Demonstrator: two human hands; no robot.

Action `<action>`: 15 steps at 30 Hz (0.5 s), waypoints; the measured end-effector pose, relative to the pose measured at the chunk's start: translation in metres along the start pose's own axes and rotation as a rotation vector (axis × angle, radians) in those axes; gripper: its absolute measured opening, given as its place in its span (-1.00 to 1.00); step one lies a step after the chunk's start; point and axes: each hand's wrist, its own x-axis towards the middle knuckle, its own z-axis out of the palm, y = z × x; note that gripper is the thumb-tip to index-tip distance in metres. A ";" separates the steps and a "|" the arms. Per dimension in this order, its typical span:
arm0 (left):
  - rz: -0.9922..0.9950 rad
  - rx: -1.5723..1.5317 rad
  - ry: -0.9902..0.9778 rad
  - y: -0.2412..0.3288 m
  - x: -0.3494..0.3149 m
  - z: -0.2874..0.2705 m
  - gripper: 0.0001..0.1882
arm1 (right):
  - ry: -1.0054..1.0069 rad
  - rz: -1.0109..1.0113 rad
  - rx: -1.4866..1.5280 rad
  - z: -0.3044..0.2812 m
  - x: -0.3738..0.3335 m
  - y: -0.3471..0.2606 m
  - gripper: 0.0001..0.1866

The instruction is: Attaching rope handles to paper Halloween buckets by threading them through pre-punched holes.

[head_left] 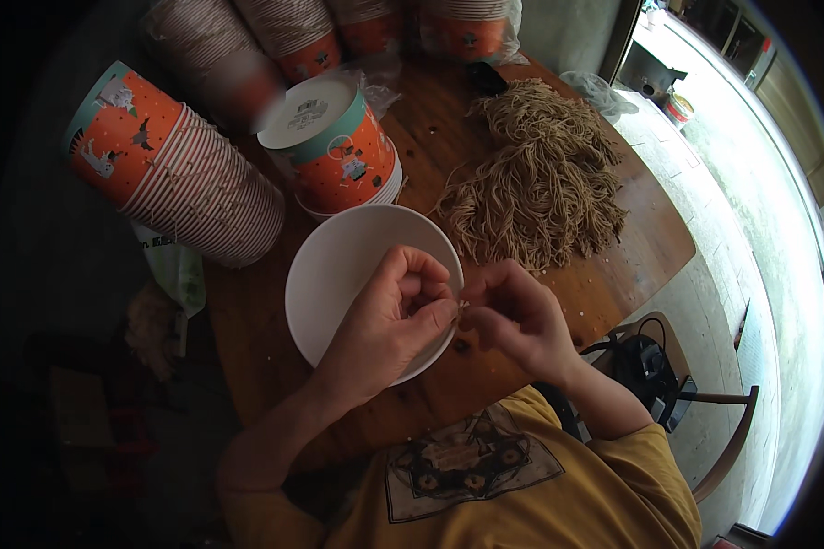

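Observation:
Over the near right rim of a white paper bucket, my two hands meet fingertip to fingertip. My left hand is closed in a pinch, thumb against bent fingers, above the bucket's mouth. Just right of the rim, my right hand pinches too. A tiny pale bit shows between the fingertips; it is too small to name. Beyond my right hand lies a heap of tangled beige cords on the wooden table.
An upside-down orange and teal paper bucket stands behind the white one. A long nested stack of such buckets leans at left. Bagged stacks line the back. A black object lies by the cords. At right is a wooden chair.

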 end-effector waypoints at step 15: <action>0.161 0.389 -0.015 0.004 -0.010 0.004 -0.71 | 0.006 0.021 0.019 0.007 0.000 0.003 -0.88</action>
